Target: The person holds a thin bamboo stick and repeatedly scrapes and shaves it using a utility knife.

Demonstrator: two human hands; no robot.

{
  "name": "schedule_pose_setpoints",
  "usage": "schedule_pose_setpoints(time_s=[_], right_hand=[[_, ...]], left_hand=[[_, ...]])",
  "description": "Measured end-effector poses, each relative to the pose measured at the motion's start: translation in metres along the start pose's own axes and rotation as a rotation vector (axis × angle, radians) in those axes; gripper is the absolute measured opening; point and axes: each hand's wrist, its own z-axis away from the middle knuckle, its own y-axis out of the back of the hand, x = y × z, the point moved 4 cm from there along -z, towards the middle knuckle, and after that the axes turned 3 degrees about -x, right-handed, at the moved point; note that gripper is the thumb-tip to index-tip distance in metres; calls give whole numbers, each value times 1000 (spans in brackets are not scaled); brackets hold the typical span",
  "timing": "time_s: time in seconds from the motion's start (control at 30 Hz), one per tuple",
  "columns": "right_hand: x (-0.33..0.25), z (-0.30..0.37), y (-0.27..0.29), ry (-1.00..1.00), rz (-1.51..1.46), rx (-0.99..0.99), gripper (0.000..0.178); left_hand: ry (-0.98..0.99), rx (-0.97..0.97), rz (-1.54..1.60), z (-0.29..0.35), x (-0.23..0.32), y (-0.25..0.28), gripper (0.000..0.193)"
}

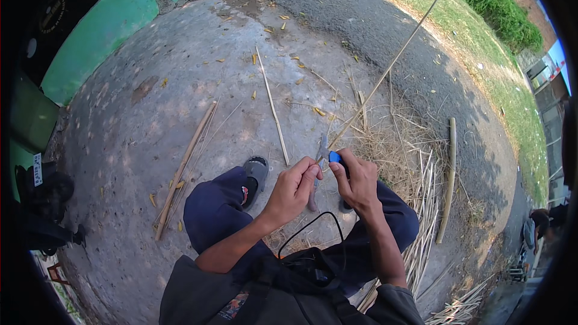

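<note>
A long thin bamboo strip [385, 74] slants from far right down to my hands. Its near end meets my left hand [295, 186], whose thumb and fingers are pinched on it. Closed beside it, my right hand [357, 183] grips a small blue object [335, 156] against the strip; its kind is mostly hidden by the fingers. Below my hands, between my feet, a long-bladed knife [313, 202] with a brownish handle shows in part, its blade pointing away from me.
Split bamboo strips [426, 204] and fibrous shavings [385, 138] are heaped at right, beside a thick bamboo pole [448, 174]. Another pole [185, 171] lies at left, and a pale strip [273, 105] ahead. A parked motorcycle [51, 186] stands far left, near a green wall [96, 42].
</note>
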Motion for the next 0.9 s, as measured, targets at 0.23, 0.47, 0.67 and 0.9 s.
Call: schedule_pose_setpoints(time_s=[0.23,0.47,0.67,0.9], right_hand=[[0,-1,3,32,46,61,25],[54,-22,55,-180,94,465,30],[92,-6,82,-255,-296,666,39],[11,2,3,64,-91,52,25]], left_hand=[[-44,12,-73,4,8,1,25],[28,-178,42,16,-7,-11,27],[89,-214,159,18,-15,-7,30],[174,-205,426,8,-16,-6,32]])
